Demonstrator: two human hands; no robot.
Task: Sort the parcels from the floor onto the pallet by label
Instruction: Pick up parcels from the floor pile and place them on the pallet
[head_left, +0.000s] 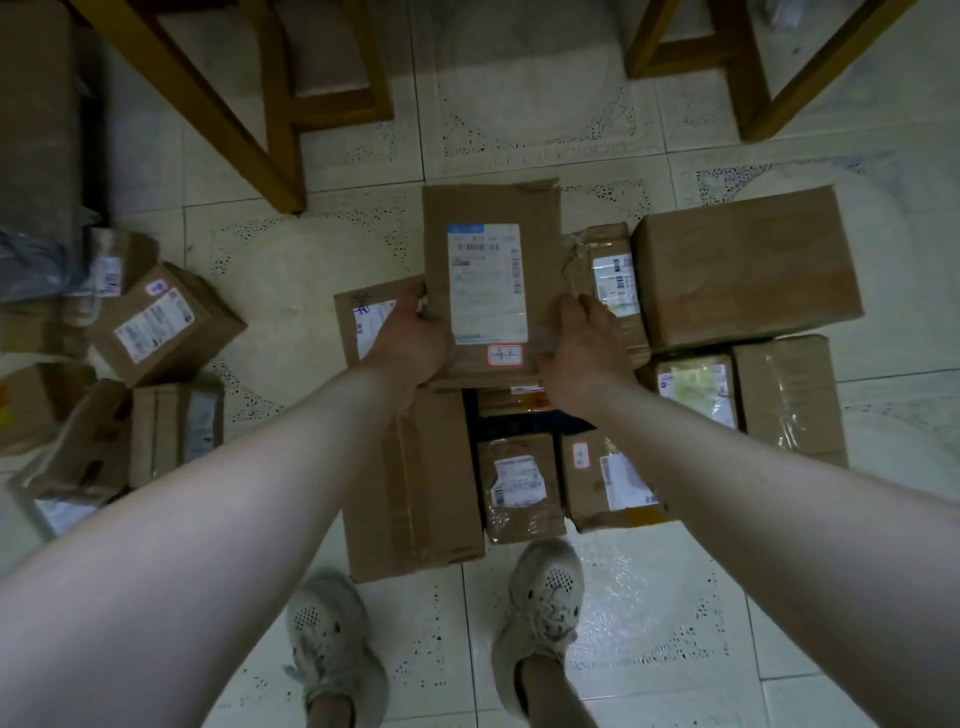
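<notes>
I hold a flat cardboard parcel (491, 275) with a white shipping label and a small red-framed sticker, label side up. My left hand (410, 340) grips its left edge and my right hand (582, 348) grips its right edge. The parcel hangs over a cluster of parcels below me: a long plain box (415, 483), two small labelled boxes (519, 483) (608, 480), a large plain box (743, 265) and several more. A dark strip of the pallet (524, 423) shows between them. Loose parcels (166, 322) lie on the tiled floor at the left.
Wooden furniture legs (249, 124) (737, 67) stand on the white tiled floor beyond the parcels. A tall brown box (36, 130) and a plastic bag fill the far left. My two shoes (332, 644) (540, 613) stand just before the cluster.
</notes>
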